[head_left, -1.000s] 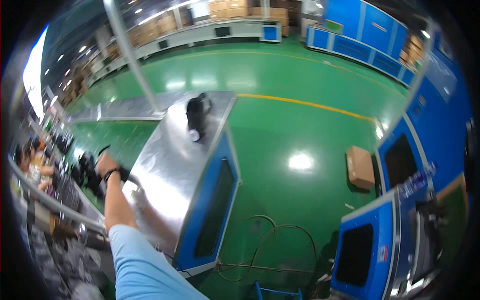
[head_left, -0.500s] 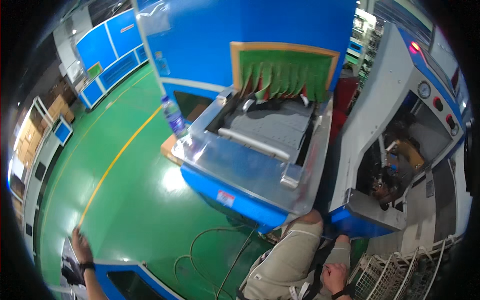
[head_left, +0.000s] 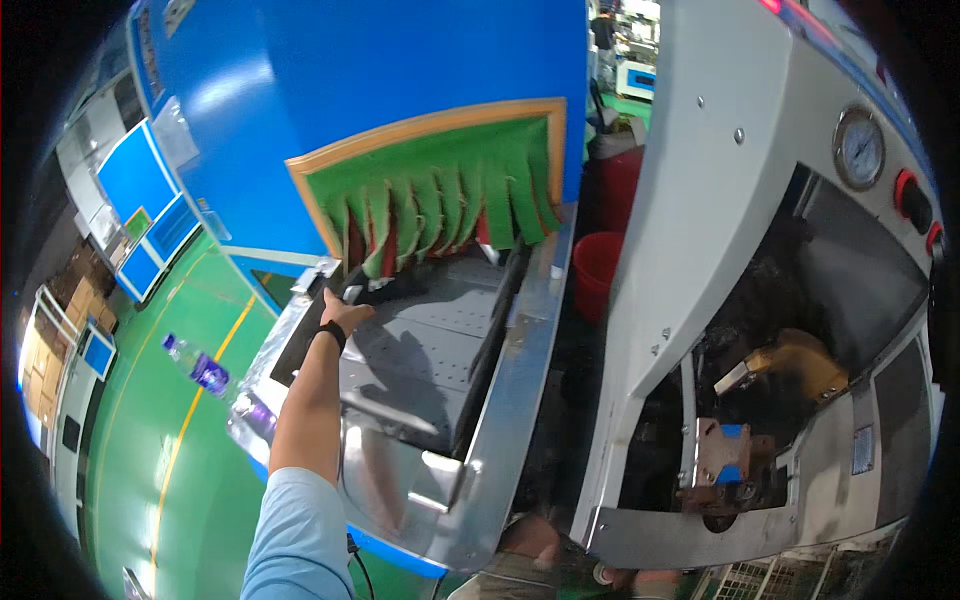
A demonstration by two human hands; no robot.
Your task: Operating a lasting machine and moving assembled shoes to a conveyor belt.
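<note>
My left hand [head_left: 346, 312] reaches far forward over the left side of a conveyor bed [head_left: 425, 340], close to a fringed green curtain [head_left: 430, 205]. Its thumb stands apart from the outstretched fingers, and I see nothing held in it. Just ahead of the fingertips is a small whitish piece [head_left: 353, 293], whose kind I cannot make out. The grey perforated plates of the bed run beneath the curtain, and a white bar [head_left: 390, 412] crosses its near end. My right hand is out of the picture.
A purple-labelled water bottle [head_left: 203, 369] stands at the left of the metal table edge [head_left: 500, 480]. To the right rises a grey machine [head_left: 690, 200] with a pressure gauge [head_left: 858, 148] and an open working bay. A red bucket [head_left: 597, 272] sits between the machines.
My left hand has moved from the lower left, over a blue-edged surface, up to the conveyor by the curtain. My right hand has left the view. The view has come closer to the machines.
</note>
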